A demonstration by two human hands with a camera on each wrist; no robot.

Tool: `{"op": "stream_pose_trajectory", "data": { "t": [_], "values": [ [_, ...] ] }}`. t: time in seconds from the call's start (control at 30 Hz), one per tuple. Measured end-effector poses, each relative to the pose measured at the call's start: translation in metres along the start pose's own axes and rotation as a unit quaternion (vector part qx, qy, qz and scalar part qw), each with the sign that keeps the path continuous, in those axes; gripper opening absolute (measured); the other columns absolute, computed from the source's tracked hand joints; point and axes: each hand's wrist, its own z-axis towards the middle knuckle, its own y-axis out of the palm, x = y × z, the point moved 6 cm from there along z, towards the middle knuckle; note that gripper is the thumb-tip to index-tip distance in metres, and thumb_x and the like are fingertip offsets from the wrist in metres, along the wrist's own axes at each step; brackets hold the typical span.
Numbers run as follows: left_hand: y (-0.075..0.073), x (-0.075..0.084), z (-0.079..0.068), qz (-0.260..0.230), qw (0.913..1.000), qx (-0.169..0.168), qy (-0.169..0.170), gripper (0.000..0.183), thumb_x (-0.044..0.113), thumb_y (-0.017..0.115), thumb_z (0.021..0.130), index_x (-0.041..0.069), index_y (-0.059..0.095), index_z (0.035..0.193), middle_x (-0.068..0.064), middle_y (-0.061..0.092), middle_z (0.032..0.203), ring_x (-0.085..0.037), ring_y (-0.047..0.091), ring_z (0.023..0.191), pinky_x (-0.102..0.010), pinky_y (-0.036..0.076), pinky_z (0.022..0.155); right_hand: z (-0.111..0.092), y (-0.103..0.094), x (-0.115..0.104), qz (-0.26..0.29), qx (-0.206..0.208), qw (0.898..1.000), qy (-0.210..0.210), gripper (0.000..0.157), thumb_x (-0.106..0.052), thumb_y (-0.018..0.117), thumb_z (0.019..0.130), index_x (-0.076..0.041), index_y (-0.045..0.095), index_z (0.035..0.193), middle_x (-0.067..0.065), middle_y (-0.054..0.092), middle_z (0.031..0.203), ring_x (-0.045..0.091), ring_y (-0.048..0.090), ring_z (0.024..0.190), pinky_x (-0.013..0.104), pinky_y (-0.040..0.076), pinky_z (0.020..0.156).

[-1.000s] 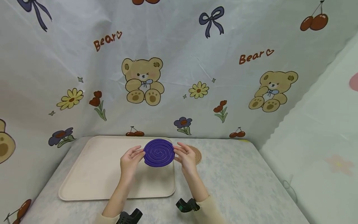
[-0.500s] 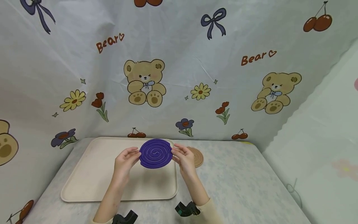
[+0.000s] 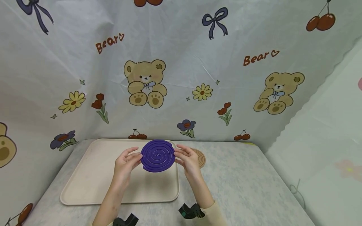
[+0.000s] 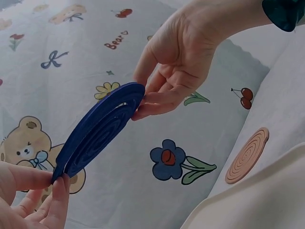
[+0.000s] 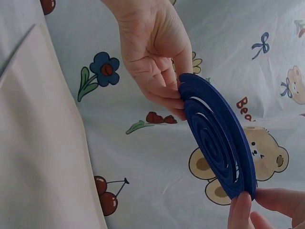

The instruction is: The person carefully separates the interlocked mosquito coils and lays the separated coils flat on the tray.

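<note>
A purple spiral coaster (image 3: 158, 156), round with grooved rings, is held up above the tray, its face tilted toward the head camera. My left hand (image 3: 123, 166) pinches its left edge between thumb and fingertips. On the opposite edge, my right hand (image 3: 190, 163) pinches it the same way. Seen nearly edge-on in the left wrist view, the coaster (image 4: 97, 131) looks thin, and narrow gaps show between some rings. Both hands also appear around the coaster (image 5: 212, 138) in the right wrist view.
A cream rectangular tray (image 3: 93, 179) lies on the pale mottled table (image 3: 240, 188), beneath the hands. Behind my right hand, a beige spiral coaster (image 3: 202, 158) lies on the table by the tray's right edge. A bear-patterned cloth (image 3: 175, 47) hangs behind the table.
Both hands keep their pinch on the purple coaster. They shifted slightly left with it, then stayed nearly still, with the coaster's face tilting a little more toward the head camera.
</note>
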Motion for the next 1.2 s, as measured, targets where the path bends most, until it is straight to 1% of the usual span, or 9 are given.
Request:
{"op": "stream_pose_trajectory", "data": {
  "t": [0.17, 0.33, 0.47, 0.53, 0.8, 0.87, 1.03, 1.13, 1.2],
  "values": [
    [0.0, 0.001, 0.0, -0.012, 0.9999, 0.002, -0.001, 0.04, -0.003, 0.061, 0.087, 0.0, 0.048, 0.125, 0.015, 0.069, 0.076, -0.001, 0.066, 0.075, -0.017, 0.057, 0.077, -0.001, -0.001, -0.001, -0.038, 0.002, 0.999, -0.008, 0.038, 0.009, 0.062, 0.082, 0.011, 0.056, 0.12, -0.006, 0.071, 0.08, 0.004, 0.065, 0.069, 0.017, 0.054, 0.06],
    [0.002, 0.001, -0.001, -0.019, 0.9998, -0.004, -0.004, 0.04, -0.006, 0.06, 0.087, 0.0, 0.047, 0.124, 0.014, 0.069, 0.074, -0.002, 0.066, 0.073, -0.017, 0.058, 0.075, 0.0, -0.003, -0.003, -0.045, 0.007, 0.999, -0.024, 0.038, 0.011, 0.061, 0.081, 0.012, 0.055, 0.118, -0.005, 0.07, 0.082, 0.004, 0.065, 0.07, 0.018, 0.055, 0.064],
    [0.002, 0.0, 0.0, -0.016, 0.9999, -0.001, 0.001, 0.039, -0.008, 0.06, 0.086, 0.001, 0.048, 0.122, 0.014, 0.069, 0.073, -0.002, 0.066, 0.071, -0.018, 0.058, 0.073, 0.0, -0.004, -0.004, -0.04, 0.011, 0.999, -0.026, 0.037, 0.012, 0.061, 0.08, 0.012, 0.056, 0.117, -0.004, 0.07, 0.082, 0.005, 0.066, 0.07, 0.019, 0.057, 0.063],
    [0.002, 0.0, 0.001, -0.015, 0.9999, -0.001, 0.004, 0.038, -0.008, 0.061, 0.086, 0.002, 0.048, 0.12, 0.014, 0.069, 0.074, -0.002, 0.067, 0.071, -0.017, 0.058, 0.073, 0.0, -0.003, -0.003, -0.036, 0.013, 0.999, -0.02, 0.038, 0.012, 0.061, 0.08, 0.011, 0.056, 0.117, -0.005, 0.07, 0.081, 0.005, 0.066, 0.069, 0.02, 0.057, 0.062],
    [0.001, 0.001, 0.002, -0.025, 0.9996, -0.001, 0.011, 0.037, -0.007, 0.058, 0.088, 0.001, 0.047, 0.122, 0.015, 0.069, 0.075, -0.001, 0.066, 0.072, -0.016, 0.057, 0.074, 0.0, 0.0, -0.003, -0.013, 0.008, 1.0, -0.009, 0.038, 0.013, 0.061, 0.081, 0.012, 0.054, 0.118, -0.003, 0.07, 0.081, 0.006, 0.067, 0.069, 0.019, 0.058, 0.06],
    [0.0, 0.002, 0.002, -0.024, 0.9996, 0.0, 0.015, 0.037, -0.007, 0.058, 0.088, 0.0, 0.046, 0.122, 0.015, 0.069, 0.075, -0.001, 0.066, 0.072, -0.016, 0.057, 0.074, 0.0, 0.001, -0.002, -0.002, 0.01, 1.0, -0.005, 0.035, 0.013, 0.061, 0.082, 0.01, 0.055, 0.116, -0.003, 0.07, 0.08, 0.006, 0.067, 0.069, 0.018, 0.057, 0.059],
    [-0.002, 0.0, 0.005, -0.018, 0.9993, 0.014, 0.028, 0.036, -0.009, 0.058, 0.087, 0.0, 0.048, 0.12, 0.015, 0.069, 0.075, -0.001, 0.067, 0.072, -0.017, 0.058, 0.073, -0.001, 0.001, 0.002, 0.022, 0.022, 0.999, 0.005, 0.031, 0.014, 0.058, 0.083, 0.007, 0.056, 0.113, -0.004, 0.07, 0.078, 0.006, 0.067, 0.068, 0.018, 0.056, 0.059],
    [-0.005, -0.001, 0.007, -0.013, 0.999, 0.024, 0.036, 0.035, -0.009, 0.058, 0.087, -0.001, 0.049, 0.12, 0.015, 0.069, 0.075, -0.001, 0.067, 0.072, -0.017, 0.058, 0.074, -0.002, 0.001, 0.003, 0.024, 0.025, 0.999, 0.003, 0.032, 0.014, 0.059, 0.083, 0.007, 0.056, 0.114, -0.003, 0.07, 0.078, 0.006, 0.067, 0.068, 0.018, 0.057, 0.059],
    [-0.009, -0.002, 0.008, -0.018, 0.9987, 0.037, 0.032, 0.035, -0.007, 0.059, 0.088, 0.001, 0.049, 0.12, 0.015, 0.069, 0.075, 0.0, 0.067, 0.073, -0.017, 0.058, 0.075, -0.002, 0.001, 0.003, 0.022, 0.026, 0.999, 0.0, 0.031, 0.014, 0.06, 0.082, 0.003, 0.058, 0.111, -0.003, 0.071, 0.078, 0.007, 0.067, 0.068, 0.019, 0.057, 0.059]
  ]
}}
